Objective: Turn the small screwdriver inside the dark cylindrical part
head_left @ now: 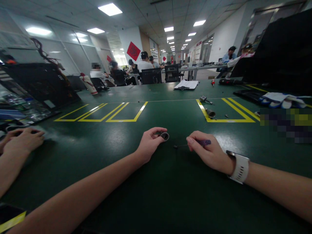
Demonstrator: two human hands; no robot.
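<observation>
My left hand point(149, 143) pinches a short round metal ring point(165, 136) between thumb and fingers, its open end facing me. To its right, my right hand point(207, 154) is closed on a small screwdriver with a purple handle point(205, 142). The thin shaft point(181, 146) points left, and a tiny dark piece point(175, 147) shows at its tip; I cannot tell whether it is attached. Ring and screwdriver tip are apart. Beyond my right hand lie a hollow metal cup-shaped part point(210, 113), a small dark bit point(226, 115) and a metal part with a thin stem point(204, 99).
Yellow tape point(231, 120) marks areas on the green table point(146, 208). Another person's hand point(25, 141) rests at the left. Farther off are a clipboard with paper point(187, 84), a small red item point(213, 82), white-and-blue gloves point(280, 99) and a white bottle point(89, 85).
</observation>
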